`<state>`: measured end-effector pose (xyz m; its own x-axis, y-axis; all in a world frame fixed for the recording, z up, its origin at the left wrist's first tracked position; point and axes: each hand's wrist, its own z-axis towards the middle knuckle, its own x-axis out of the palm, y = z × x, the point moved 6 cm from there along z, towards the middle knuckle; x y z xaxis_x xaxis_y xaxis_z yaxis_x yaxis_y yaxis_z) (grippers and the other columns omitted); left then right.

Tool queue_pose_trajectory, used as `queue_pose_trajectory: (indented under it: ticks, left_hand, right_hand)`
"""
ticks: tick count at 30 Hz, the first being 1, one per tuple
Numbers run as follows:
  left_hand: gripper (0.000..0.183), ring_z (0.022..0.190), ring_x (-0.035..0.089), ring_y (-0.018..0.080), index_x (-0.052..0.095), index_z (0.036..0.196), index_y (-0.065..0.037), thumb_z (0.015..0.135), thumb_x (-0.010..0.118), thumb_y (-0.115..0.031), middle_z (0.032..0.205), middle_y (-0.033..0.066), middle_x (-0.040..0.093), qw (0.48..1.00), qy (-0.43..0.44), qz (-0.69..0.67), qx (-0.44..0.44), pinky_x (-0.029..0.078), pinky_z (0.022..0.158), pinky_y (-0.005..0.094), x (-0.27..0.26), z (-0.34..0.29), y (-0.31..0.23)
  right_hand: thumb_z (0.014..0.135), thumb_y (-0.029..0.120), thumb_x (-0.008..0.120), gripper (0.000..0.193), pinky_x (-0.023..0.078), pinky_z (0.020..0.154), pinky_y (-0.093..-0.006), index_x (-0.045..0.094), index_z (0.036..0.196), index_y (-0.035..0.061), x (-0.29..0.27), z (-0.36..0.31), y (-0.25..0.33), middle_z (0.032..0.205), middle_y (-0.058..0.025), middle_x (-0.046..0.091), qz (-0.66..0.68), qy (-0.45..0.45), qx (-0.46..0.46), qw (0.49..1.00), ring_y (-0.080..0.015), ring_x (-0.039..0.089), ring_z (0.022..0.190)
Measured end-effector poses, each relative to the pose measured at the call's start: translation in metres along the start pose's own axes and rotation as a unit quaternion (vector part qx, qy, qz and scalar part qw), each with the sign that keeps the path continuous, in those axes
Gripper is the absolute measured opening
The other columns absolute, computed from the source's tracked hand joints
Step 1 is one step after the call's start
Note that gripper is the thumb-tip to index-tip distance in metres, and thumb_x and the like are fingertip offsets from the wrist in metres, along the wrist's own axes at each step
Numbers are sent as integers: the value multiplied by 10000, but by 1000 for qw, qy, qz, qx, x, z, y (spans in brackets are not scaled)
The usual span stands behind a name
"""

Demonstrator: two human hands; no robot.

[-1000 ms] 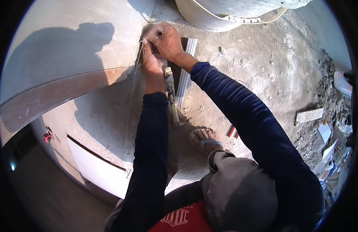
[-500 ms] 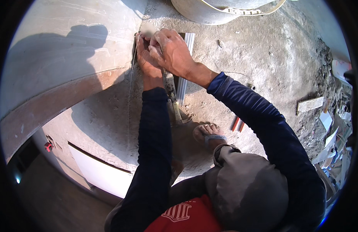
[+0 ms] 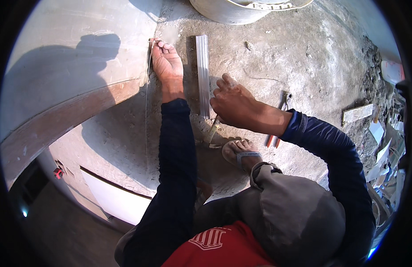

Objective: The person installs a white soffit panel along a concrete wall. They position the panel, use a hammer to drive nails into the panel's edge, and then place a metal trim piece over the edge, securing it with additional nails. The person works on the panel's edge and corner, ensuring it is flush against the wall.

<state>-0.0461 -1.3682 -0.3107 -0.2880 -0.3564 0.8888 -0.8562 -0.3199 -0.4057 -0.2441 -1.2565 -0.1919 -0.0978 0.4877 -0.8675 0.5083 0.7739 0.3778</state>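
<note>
My left hand (image 3: 168, 64) is raised by the wall corner, palm up. Its fingertips pinch a thin nail (image 3: 154, 40) against the wall's edge. A thin white string (image 3: 147, 115) runs from near those fingertips down along the wall. My right hand (image 3: 232, 101) is closed in a fist to the right of a grey ribbed metal strip (image 3: 203, 75). From under the fist sticks out the pale handle of a tool (image 3: 211, 133); the hand hides its other end. Pliers (image 3: 286, 100) with red grips lie on the floor, partly behind my right forearm.
A pale bucket (image 3: 228, 12) stands at the far side. The plastered wall (image 3: 81, 66) with its reddish lower edge is at the left. A flat offcut (image 3: 358, 113) lies at the right, near heaped scraps (image 3: 388, 155). My sandalled foot (image 3: 241, 153) is near the middle.
My right hand has left the left one, moving down and right, and now grips the tool that lay on the floor beside the metal strip. The left hand stays at the wall corner.
</note>
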Motion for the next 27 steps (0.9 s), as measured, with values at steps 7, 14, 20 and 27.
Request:
queue_pose_trajectory:
  ticks: [7, 14, 20, 27]
  left_hand:
    - [110, 886, 695, 127, 643, 1116, 11, 1016, 625, -30, 1022, 71, 702, 994, -84, -71, -15, 634, 815, 221, -8, 4, 2]
    - [125, 914, 727, 170, 634, 1109, 44, 990, 647, 6, 1031, 124, 713, 985, -154, -78, 29, 665, 852, 267, -3, 3, 3]
    - [67, 978, 731, 232, 604, 1012, 30, 968, 654, 17, 1046, 133, 711, 980, -177, -43, 81, 658, 898, 312, 1, -5, 5]
    - [130, 1050, 714, 227, 620, 1045, 14, 959, 687, -57, 1111, 127, 712, 976, -190, 44, 94, 642, 933, 328, 13, -7, 1]
  right_hand:
    - [815, 288, 761, 236, 533, 861, -473, 758, 802, 53, 42, -49, -1, 802, -148, 730, 83, 50, 38, 995, -323, 730, 854]
    - [901, 407, 746, 382, 557, 771, -475, 752, 798, 39, 63, -88, 3, 774, -167, 728, 153, -35, 60, 986, -369, 734, 832]
    - [909, 418, 737, 406, 566, 775, -481, 756, 774, 36, 60, -94, 3, 759, -176, 723, 161, -44, 63, 984, -374, 737, 826]
    - [932, 441, 708, 439, 579, 733, -483, 760, 779, 33, 56, -97, 5, 764, -184, 729, 179, 25, 62, 982, -386, 735, 804]
